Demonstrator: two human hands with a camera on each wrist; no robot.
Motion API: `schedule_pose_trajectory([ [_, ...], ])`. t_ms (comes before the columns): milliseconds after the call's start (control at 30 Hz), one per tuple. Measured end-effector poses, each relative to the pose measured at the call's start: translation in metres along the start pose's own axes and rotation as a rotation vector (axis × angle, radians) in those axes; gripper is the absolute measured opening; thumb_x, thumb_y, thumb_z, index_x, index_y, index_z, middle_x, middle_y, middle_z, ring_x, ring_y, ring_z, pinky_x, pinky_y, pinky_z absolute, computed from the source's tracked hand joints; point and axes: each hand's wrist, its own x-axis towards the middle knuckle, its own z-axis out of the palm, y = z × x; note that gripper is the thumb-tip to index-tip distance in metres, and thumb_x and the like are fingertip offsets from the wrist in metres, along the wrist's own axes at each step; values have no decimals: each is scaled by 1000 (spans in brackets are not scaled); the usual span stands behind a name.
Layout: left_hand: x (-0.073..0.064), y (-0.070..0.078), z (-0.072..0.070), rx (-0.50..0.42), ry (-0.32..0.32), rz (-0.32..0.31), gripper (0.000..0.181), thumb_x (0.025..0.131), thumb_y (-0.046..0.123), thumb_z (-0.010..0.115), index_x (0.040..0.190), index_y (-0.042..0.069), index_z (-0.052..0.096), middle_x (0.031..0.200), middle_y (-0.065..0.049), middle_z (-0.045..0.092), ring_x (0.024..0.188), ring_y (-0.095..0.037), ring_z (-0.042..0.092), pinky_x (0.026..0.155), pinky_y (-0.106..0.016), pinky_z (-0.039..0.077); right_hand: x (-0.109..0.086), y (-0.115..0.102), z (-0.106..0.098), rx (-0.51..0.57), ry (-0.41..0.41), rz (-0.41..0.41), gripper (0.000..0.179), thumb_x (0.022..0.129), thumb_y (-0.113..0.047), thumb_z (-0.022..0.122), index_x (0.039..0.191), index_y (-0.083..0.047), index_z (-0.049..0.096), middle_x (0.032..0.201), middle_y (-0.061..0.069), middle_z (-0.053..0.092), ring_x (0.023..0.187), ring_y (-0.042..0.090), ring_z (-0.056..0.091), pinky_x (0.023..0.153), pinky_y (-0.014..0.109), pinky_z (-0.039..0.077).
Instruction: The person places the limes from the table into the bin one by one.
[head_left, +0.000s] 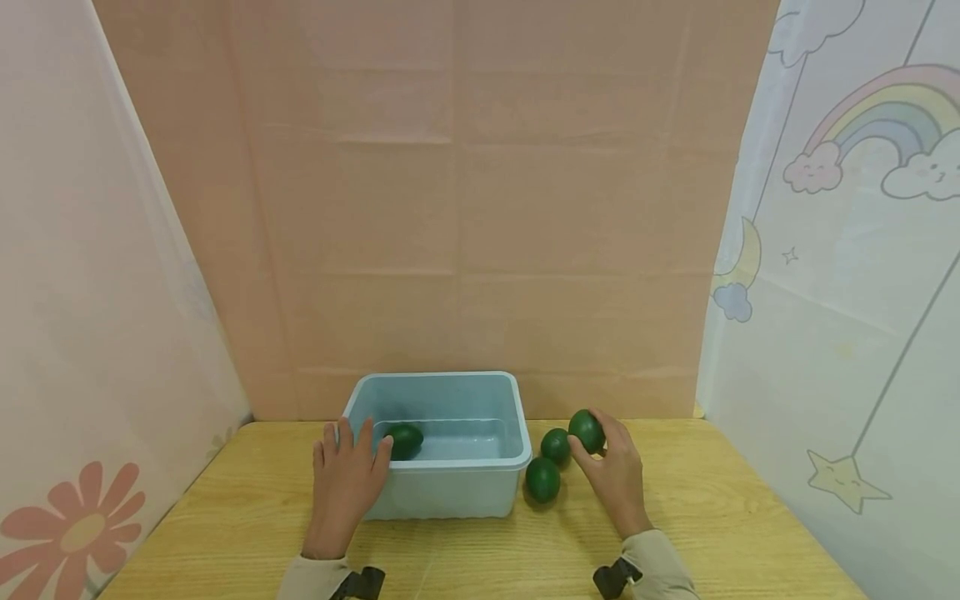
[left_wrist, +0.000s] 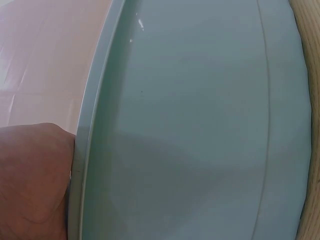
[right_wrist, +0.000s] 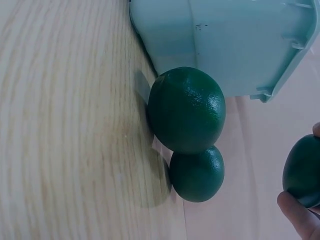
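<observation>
My right hand (head_left: 617,471) pinches a dark green, egg-shaped fruit (head_left: 587,431) between thumb and fingers, at the right of the light blue plastic bin (head_left: 442,492). The right wrist view shows this held fruit (right_wrist: 303,172) at its right edge, clear of the others. Two more such fruits sit close together beside the bin's right side, a nearer one (head_left: 542,480) and a farther one (head_left: 555,447). Another green fruit (head_left: 405,441) lies inside the bin towards the left. My left hand (head_left: 348,479), fingers spread, is at the bin's front-left rim.
The bin stands on a wooden table (head_left: 240,508), near its back edge. Behind rises a brownish cloth backdrop (head_left: 480,208). Printed pale sheets hang at the left (head_left: 97,292) and right (head_left: 847,333) sides.
</observation>
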Motion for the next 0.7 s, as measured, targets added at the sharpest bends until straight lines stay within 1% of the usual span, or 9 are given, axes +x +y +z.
schedule_pose_trajectory([
  [333, 0, 1, -1, 3, 10, 2, 51, 106, 31, 47, 142, -6, 49, 146, -43, 33, 139, -61, 19, 109, -74, 15, 0, -1, 0, 3, 7, -11, 53, 81, -13, 85, 128, -2, 63, 122, 20, 61, 98, 35, 67, 65, 42, 60],
  [567, 0, 1, -2, 6, -10, -8, 51, 106, 30, 47, 143, -5, 48, 147, -43, 31, 140, -62, 17, 109, -73, 14, 1, -2, 0, 0, 12, -24, 54, 80, -12, 85, 128, -3, 63, 120, 19, 62, 97, 34, 67, 64, 42, 60],
  [700, 0, 1, -1, 10, -10, -8, 52, 106, 31, 47, 143, -5, 48, 147, -43, 31, 140, -61, 17, 109, -73, 14, 0, -3, 0, 1, 14, -27, 54, 80, -13, 85, 128, -4, 63, 121, 19, 62, 97, 34, 67, 64, 42, 60],
])
